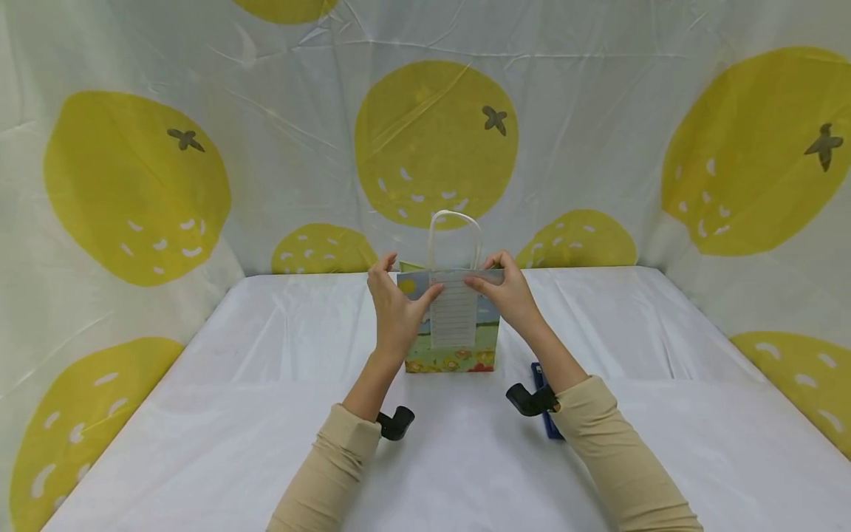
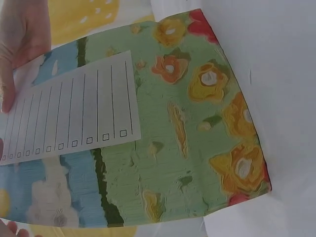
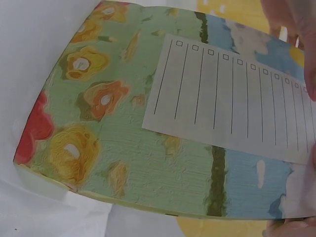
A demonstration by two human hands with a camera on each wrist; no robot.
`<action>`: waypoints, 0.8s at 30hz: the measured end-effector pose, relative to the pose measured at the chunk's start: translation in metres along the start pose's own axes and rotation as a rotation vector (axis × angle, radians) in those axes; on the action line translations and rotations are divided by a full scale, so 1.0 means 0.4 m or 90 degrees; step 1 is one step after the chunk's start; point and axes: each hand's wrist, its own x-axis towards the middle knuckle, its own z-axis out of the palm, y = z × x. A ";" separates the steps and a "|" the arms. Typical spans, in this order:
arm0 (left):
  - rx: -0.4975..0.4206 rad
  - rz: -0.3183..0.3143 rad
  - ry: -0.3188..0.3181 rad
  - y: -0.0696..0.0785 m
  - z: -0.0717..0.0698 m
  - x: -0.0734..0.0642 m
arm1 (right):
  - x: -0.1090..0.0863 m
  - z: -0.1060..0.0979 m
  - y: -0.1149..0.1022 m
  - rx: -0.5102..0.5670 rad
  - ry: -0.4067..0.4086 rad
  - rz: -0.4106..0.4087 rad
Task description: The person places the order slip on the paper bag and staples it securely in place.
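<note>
A small paper gift bag (image 1: 486,332) with a painted flower scene and white rope handles (image 1: 456,213) stands upright on the table. On its front lies a white lined checklist sheet (image 1: 453,318) with a column of small boxes. My left hand (image 1: 397,307) grips the bag near its upper left corner, its thumb pressing the top of the sheet. At the upper right, my right hand (image 1: 508,292) pinches the bag's top edge, thumb on the front near the sheet's top. Both wrist views show the sheet (image 2: 81,108) against the bag (image 3: 123,163); the fingers behind the bag are partly hidden.
A dark blue object (image 1: 551,424) lies on the white-covered table (image 1: 459,451), partly hidden under my right forearm. Behind the table hangs a white curtain (image 1: 292,148) with yellow fruit prints. Black wrist cameras (image 1: 397,424) are strapped to both wrists.
</note>
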 end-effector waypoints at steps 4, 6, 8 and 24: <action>-0.135 -0.084 -0.090 -0.013 0.007 0.019 | -0.002 -0.003 0.001 0.007 -0.001 0.005; -0.162 -0.112 -0.115 -0.018 0.007 0.028 | -0.002 -0.004 0.002 0.011 -0.004 0.009; -0.170 -0.129 -0.133 -0.023 0.006 0.034 | -0.003 -0.004 0.001 0.012 -0.007 0.011; -0.146 -0.065 -0.167 -0.030 -0.004 0.063 | -0.004 -0.008 -0.002 0.002 -0.015 0.010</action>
